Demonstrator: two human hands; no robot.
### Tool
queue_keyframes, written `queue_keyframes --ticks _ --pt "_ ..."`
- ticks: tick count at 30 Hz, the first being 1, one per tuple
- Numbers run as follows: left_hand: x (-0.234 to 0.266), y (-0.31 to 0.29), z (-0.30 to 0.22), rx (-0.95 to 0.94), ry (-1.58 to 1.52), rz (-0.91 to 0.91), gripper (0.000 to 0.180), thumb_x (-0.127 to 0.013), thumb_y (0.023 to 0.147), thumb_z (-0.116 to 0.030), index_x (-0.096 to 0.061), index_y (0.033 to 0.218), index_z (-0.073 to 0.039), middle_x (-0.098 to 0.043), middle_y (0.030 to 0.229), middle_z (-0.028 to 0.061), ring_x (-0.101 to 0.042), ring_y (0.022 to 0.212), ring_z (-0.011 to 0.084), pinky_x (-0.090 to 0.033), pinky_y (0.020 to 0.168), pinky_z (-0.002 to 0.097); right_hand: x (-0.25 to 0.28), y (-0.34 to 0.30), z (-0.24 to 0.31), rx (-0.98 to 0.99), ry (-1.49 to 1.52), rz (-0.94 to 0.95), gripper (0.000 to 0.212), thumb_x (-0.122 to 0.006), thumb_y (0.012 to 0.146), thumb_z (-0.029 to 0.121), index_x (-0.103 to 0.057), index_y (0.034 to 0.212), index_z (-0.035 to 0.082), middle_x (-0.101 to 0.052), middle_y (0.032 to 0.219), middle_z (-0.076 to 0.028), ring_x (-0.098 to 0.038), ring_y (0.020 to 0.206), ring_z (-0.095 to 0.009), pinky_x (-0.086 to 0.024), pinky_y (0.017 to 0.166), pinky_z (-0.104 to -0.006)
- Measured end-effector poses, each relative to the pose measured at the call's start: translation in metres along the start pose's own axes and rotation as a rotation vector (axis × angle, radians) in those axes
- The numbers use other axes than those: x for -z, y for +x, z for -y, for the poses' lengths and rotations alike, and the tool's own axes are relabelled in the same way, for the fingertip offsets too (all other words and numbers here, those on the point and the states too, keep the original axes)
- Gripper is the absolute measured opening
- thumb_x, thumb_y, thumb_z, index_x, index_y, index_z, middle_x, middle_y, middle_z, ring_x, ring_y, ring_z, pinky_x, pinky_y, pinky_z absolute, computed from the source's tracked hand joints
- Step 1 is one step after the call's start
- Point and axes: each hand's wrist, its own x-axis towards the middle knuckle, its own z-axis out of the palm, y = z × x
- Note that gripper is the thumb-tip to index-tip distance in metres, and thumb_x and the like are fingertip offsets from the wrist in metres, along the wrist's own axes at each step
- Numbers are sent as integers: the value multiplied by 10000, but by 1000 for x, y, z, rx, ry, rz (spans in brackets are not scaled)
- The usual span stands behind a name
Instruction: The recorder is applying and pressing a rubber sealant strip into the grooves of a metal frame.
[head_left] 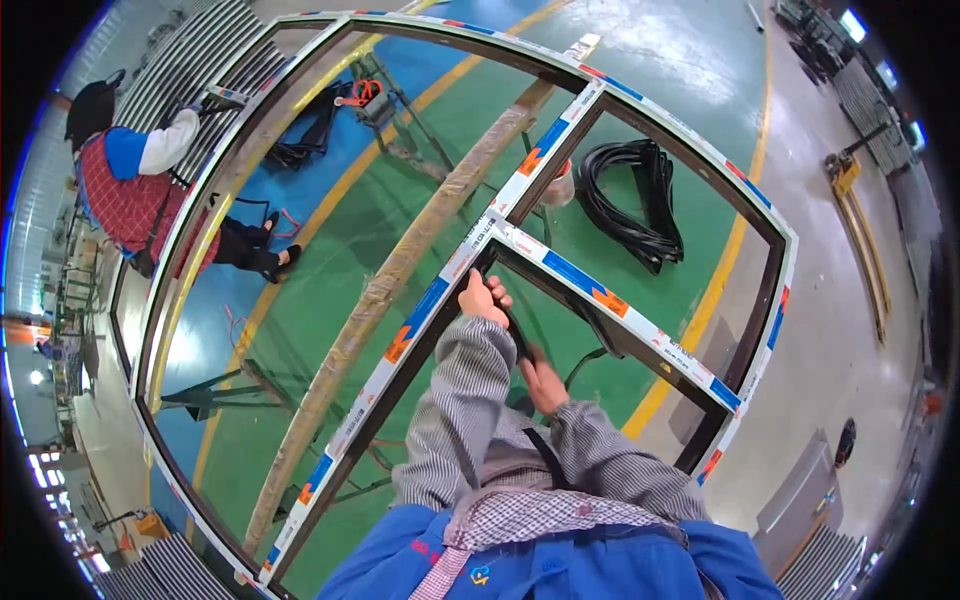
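Note:
A large window frame (372, 390) with dark inner edges and white, blue and orange protective film lies spread out before me. My left hand (484, 298) is at the inner corner where the crossbar (600, 290) meets the long bar. Its fingers are curled round a black rubber strip (518, 335) against the inner edge. Lower and to the right, my right hand (544, 382) is closed on the same strip, slightly blurred. A loose length of black strip (590, 360) hangs inside this opening. The strip's end at the corner is hidden by my left hand.
A coil of black strip (628, 200) lies on the green floor beside a bucket (560, 187). A wrapped beam (375, 290) runs under the frame. Another person (135, 200) works at the far left. A metal stand with red-handled tools (366, 95) and a yellow pallet truck (850, 190) are farther off.

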Motion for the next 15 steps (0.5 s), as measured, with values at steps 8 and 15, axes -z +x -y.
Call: queue_keyframes --ticks 8,15 --pt "72 6 -26 23 266 234 394 -477 931 -455 -537 1046 -83 -633 835 85 -596 643 197 -481 546 340 -62 -58 57 -415 752 220 396 -399 972 400 -493 754 83 -453 546 -24 -415 461 -146 -356 466 -280" --pt "367 -131 -29 145 815 750 452 -378 985 -347 -462 1317 -53 -604 1093 90 -564 956 197 -435 877 305 -123 -35 108 -761 1282 407 448 -391 936 537 -506 853 112 -446 577 -20 -416 490 -176 -403 504 -331"
